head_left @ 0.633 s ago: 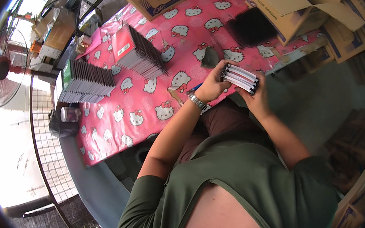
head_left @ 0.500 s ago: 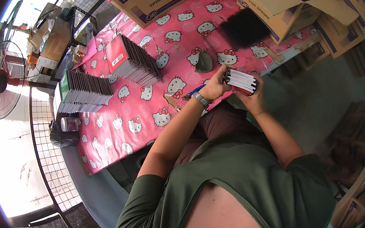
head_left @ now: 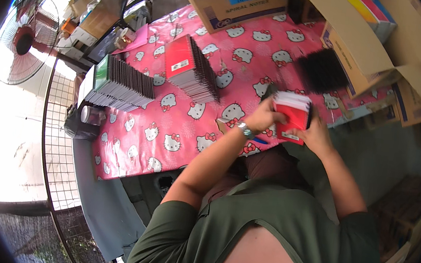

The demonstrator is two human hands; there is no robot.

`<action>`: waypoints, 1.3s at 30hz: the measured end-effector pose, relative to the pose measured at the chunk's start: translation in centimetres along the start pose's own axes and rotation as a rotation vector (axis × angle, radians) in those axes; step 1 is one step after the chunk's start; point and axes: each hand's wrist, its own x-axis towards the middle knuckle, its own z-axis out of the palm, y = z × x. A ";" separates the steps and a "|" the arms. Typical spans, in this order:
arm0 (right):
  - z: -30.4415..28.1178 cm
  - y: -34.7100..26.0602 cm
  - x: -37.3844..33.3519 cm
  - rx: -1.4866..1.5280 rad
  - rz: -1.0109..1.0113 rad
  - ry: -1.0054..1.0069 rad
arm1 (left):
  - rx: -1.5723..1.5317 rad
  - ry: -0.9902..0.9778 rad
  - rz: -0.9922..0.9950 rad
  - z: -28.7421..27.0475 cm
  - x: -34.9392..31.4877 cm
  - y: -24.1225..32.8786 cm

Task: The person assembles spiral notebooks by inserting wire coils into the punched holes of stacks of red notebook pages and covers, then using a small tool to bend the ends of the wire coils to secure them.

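Over the table's near edge, a small stack of red-covered spiral notebooks (head_left: 295,118) is gripped between both hands, white page edges at the top and a red cover toward me. My left hand (head_left: 265,118) holds its left side, the thumb across the cover. Fingers of my right hand (head_left: 318,137) close on the lower right edge. A dark grey-green object (head_left: 271,90), mostly hidden, lies just behind my left hand. Close to my left wrist is a blue pen-like thing (head_left: 259,141). Black spiral coils (head_left: 322,72) lie in a pile beyond my right hand.
Tall rows of red notebooks (head_left: 182,63) and green notebooks (head_left: 118,82) stand on the pink patterned tablecloth (head_left: 165,145). At the back sit a closed-sided carton (head_left: 253,15) and an open carton (head_left: 349,59) with flaps spread. A fan (head_left: 23,40) stands at far left.
The notebook stack has tilted, so its red cover now faces me instead of mainly white page edges. Both hands keep hold, the left thumb now over the cover. The whole view has shifted.
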 end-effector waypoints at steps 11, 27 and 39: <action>10.3 -20.0 26.1 0.358 -0.216 0.066 | 0.110 0.824 0.285 -14.3 -9.0 24.5; 17.3 -17.8 28.4 1.061 0.383 -0.469 | -0.107 0.806 0.010 -20.2 -7.6 20.4; 27.8 -8.9 19.7 1.376 0.510 -0.333 | -0.408 0.708 0.077 -25.0 -9.0 -0.7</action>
